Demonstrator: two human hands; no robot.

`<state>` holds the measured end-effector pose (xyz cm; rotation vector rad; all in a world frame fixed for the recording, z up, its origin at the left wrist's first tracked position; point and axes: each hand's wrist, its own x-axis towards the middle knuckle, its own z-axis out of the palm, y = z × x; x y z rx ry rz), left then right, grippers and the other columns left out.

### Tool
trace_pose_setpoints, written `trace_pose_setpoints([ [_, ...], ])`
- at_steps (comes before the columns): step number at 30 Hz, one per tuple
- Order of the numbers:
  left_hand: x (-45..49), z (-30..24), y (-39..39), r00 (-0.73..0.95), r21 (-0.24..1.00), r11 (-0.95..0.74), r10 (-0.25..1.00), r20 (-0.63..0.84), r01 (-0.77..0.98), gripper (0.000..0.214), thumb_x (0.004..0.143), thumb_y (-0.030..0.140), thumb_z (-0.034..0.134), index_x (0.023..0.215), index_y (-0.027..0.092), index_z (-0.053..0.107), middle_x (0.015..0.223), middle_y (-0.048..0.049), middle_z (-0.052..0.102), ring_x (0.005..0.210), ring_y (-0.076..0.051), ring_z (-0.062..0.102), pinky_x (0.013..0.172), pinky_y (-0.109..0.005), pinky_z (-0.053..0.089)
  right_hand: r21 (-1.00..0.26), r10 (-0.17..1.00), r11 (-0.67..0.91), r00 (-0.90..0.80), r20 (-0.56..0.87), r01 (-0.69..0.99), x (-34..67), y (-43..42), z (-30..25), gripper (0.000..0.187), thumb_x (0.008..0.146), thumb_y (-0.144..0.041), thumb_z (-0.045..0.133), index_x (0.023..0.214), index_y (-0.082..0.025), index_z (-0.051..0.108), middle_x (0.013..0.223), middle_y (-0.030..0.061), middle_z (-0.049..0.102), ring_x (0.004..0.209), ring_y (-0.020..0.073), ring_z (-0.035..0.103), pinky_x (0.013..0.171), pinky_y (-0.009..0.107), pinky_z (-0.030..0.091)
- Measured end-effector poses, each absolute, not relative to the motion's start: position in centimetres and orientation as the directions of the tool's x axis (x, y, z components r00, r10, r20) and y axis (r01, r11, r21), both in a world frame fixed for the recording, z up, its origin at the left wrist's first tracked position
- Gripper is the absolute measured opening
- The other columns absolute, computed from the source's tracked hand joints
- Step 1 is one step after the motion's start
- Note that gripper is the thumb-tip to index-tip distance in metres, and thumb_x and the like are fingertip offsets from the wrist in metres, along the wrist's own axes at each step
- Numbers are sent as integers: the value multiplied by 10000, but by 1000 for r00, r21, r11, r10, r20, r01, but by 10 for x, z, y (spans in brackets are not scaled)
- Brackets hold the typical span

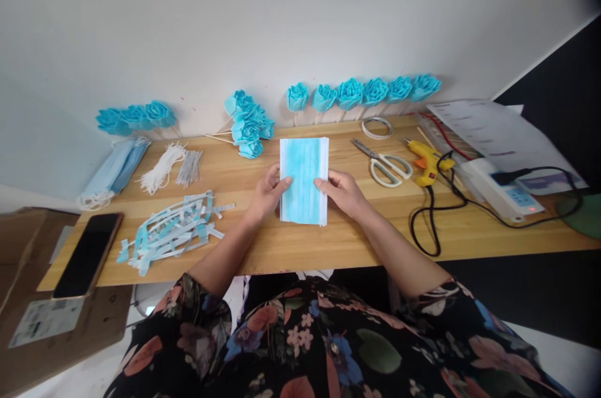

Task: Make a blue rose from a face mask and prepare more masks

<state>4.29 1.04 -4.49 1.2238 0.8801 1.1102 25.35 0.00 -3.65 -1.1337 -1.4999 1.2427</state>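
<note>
A pale blue face mask (303, 182) with white side edges is held upright above the middle of the table; no ear loops show on it. My left hand (271, 190) pinches its left edge, thumb in front and fingers partly hidden behind. On the opposite edge my right hand (342, 190) grips in the same way, its thumb on the front face. Behind the mask, blue paper-like flowers (350, 93) on thin sticks lean in a row against the wall. White-handled scissors (385, 163) lie open to the right of my right hand.
Cut strips (173, 229), white ear loops (162, 168), grey wires (189, 168), stacked masks (115, 166) and a phone (88, 254) lie left. A tape roll (377, 128), a yellow glue gun (429, 160) with its black cord and a power strip (504, 191) lie right.
</note>
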Motion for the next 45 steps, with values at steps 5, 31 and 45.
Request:
trace_pose_setpoints([
  [5,41,-46,11,181,973,-224,956,230,-57,515,842,623,702,1112,187,657,1004,-67,749,945,-224,705,836,-335,561,-923,951,300,-157,268,243,254,-1,-32,337,868,-516,647,762,-197,673,756,24,630,728,178,578,668,301,467],
  [31,39,-54,14,188,975,-188,968,164,120,416,777,501,783,1021,172,715,982,-66,766,884,-204,695,853,-332,544,-855,935,346,-211,284,386,254,-2,-29,402,855,-525,640,621,-202,588,655,23,622,651,167,554,626,294,433],
  [45,42,-52,13,209,990,-134,970,121,48,443,768,533,777,1007,166,712,1006,-77,763,913,-212,702,882,-346,547,-832,924,379,-214,317,406,253,-1,-31,415,870,-543,628,627,-207,605,656,27,634,646,173,562,623,295,434],
])
